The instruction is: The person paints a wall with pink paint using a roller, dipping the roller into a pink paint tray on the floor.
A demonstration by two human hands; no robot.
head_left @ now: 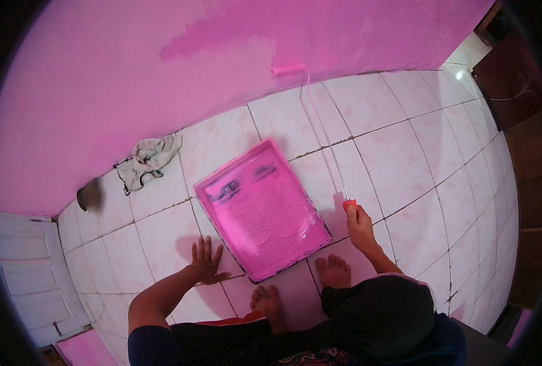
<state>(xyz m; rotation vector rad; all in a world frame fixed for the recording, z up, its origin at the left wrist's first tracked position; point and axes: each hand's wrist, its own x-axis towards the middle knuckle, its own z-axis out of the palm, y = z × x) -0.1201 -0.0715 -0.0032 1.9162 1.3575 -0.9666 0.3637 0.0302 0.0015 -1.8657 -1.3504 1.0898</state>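
My right hand is closed around the red handle of a long-framed paint roller. Its pink-coated roller head rests against the lower part of the wall, beside a darker, freshly coated pink patch. My left hand hangs over the tiles with its fingers spread, holding nothing. Between my hands, on the floor in front of my feet, lies a paint tray coated in pink paint, with dark bare spots near its far end.
A crumpled pale cloth lies by the wall at the left, near a dark brownish object that I cannot make out. A white panelled door is at the far left. Brown wooden furniture lines the right side. My bare feet stand on white tiles.
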